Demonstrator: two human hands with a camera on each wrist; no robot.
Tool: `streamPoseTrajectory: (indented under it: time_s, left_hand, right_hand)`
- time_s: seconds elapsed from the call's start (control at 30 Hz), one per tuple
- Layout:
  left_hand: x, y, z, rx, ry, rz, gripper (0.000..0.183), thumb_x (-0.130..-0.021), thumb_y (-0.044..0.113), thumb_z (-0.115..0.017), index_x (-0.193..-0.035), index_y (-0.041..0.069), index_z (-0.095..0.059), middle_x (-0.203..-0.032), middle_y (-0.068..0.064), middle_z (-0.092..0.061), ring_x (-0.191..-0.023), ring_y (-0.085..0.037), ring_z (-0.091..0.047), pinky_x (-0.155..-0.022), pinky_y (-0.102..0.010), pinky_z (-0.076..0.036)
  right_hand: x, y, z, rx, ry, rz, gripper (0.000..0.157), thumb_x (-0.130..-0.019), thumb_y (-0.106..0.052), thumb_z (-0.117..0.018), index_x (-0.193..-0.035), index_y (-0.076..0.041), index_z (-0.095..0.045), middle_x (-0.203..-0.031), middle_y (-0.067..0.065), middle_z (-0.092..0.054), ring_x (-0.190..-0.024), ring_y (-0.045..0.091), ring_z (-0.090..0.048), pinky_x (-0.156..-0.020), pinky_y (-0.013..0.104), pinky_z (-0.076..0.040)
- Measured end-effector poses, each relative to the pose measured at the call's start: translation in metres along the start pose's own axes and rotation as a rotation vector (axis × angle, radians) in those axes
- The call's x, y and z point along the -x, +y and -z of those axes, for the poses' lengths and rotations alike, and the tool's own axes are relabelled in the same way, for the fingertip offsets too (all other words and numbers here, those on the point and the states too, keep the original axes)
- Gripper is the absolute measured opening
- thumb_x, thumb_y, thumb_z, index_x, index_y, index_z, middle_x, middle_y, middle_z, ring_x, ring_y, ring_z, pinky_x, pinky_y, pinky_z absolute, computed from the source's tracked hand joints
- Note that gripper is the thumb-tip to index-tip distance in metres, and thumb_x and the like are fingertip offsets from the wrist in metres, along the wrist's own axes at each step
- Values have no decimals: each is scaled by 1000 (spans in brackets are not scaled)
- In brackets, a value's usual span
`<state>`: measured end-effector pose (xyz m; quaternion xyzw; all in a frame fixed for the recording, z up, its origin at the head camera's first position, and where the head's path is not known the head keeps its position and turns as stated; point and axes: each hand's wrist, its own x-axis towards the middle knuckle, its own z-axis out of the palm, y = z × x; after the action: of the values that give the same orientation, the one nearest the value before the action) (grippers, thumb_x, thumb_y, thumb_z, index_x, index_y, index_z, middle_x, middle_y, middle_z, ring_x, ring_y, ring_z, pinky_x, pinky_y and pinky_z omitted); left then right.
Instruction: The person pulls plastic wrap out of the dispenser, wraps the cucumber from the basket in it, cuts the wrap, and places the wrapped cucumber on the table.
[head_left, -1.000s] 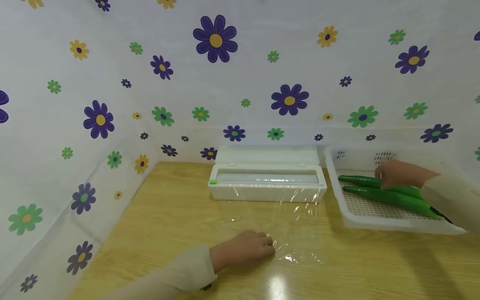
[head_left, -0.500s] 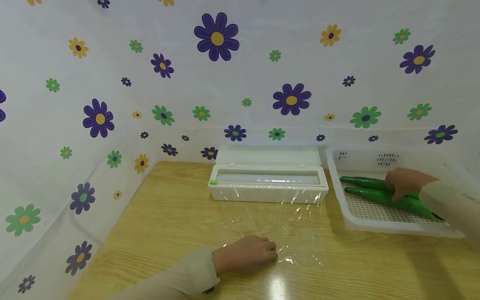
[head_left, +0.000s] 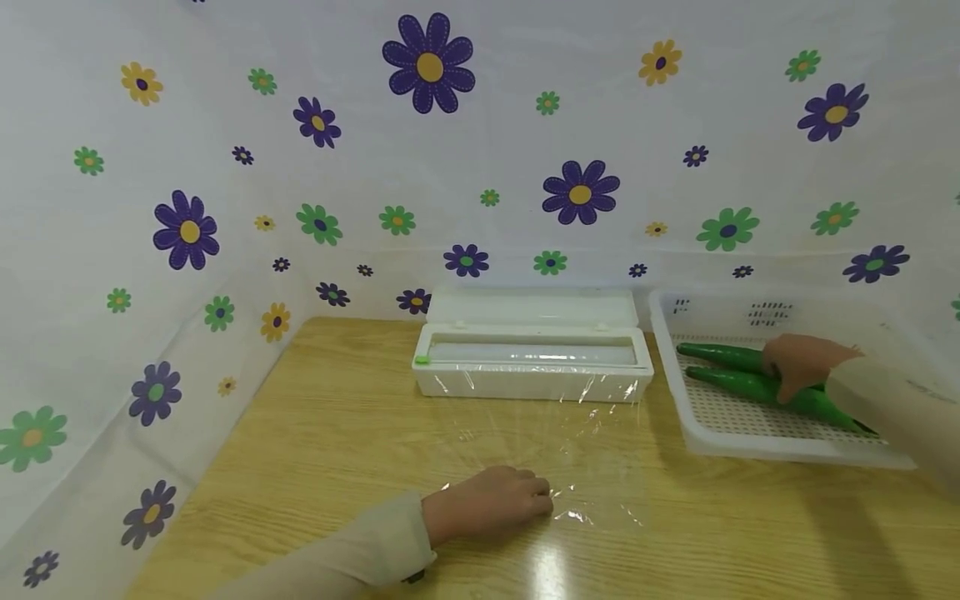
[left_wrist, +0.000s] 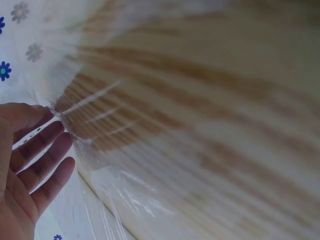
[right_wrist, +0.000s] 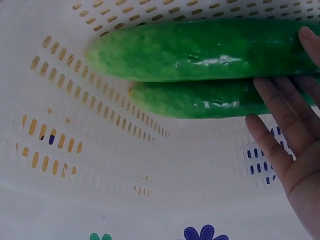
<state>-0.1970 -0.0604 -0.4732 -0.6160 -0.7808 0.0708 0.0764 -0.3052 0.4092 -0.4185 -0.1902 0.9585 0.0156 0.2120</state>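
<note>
My left hand [head_left: 491, 502] pinches the front edge of a sheet of clear cling film [left_wrist: 120, 150] between thumb and forefinger, the other fingers spread. The film stretches back to a white cling film dispenser [head_left: 525, 385] with its lid up and the roll showing inside. Over at the right, my right hand [head_left: 808, 362] is down in a white plastic basket [head_left: 795, 452], around the nearer of two green cucumbers [right_wrist: 200, 52]. Its thumb lies on one side of that cucumber, its fingers on the other. The farther cucumber [head_left: 716, 356] lies alongside, partly covered by the hand.
A wooden table [head_left: 330, 467] carries everything. Behind it and to the left hangs a white sheet [head_left: 480, 150] printed with flowers. A green slider [head_left: 422, 360] sits at the left end of the dispenser. The basket stands close beside the dispenser's right end.
My right hand has shifted from the farther cucumber toward the nearer one, and its thumb has come down on the near side. The left hand keeps its hold on the film almost unmoved.
</note>
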Motion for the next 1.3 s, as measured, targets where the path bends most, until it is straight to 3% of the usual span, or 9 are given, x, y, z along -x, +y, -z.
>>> streamPoseTrajectory:
  time_s: [0.37,0.6,0.7,0.97,1.2,1.3]
  left_hand:
    - [6,-3,2,3,-6,29,9,-94,24,-55,-92,23,-63,-93,11,-63,-78,-4,-58,-63,-15,-46]
    - [2,0,0,3,23,0,9,-93,23,-56,-90,24,-64,-91,11,-63,-76,-3,-58,-62,-14,-45]
    - [-2,2,-1,7,20,-11,10,-94,24,-55,-92,24,-64,-91,12,-63,-76,-2,-58,-62,-14,-45]
    - [-5,5,-1,26,-7,-9,11,-95,25,-54,-94,24,-65,-91,12,-62,-77,-2,-58,-64,-14,-46]
    - [-4,5,-5,20,-16,-8,9,-94,24,-55,-96,24,-64,-93,11,-62,-77,-2,-58,-63,-13,-45]
    - [-4,5,-6,17,-11,-12,9,-94,24,-56,-96,24,-64,-92,11,-62,-77,-2,-57,-62,-13,-45]
  right_hand:
    - [-9,-14,5,45,-35,-17,47,-60,-24,-86,-96,-2,-66,-91,3,-65,-81,21,-57,-77,47,-52]
    - [-1,-12,-7,18,-60,-44,62,-54,-29,-89,-105,-2,-65,-99,10,-67,-89,27,-59,-82,51,-49]
    - [4,-12,-11,19,-83,-50,62,-54,-30,-89,-104,-3,-65,-98,8,-67,-88,25,-59,-82,51,-50]
    - [8,-17,-13,27,-130,-28,48,-56,-28,-89,-91,-6,-65,-85,-1,-65,-74,15,-56,-69,37,-52]
    - [7,-18,-13,14,-123,-20,48,-55,-26,-89,-92,-6,-66,-84,-2,-66,-73,13,-55,-69,36,-51]
    - [8,-18,-12,2,-113,-26,53,-55,-27,-89,-97,-4,-66,-88,0,-66,-78,16,-57,-74,40,-52]
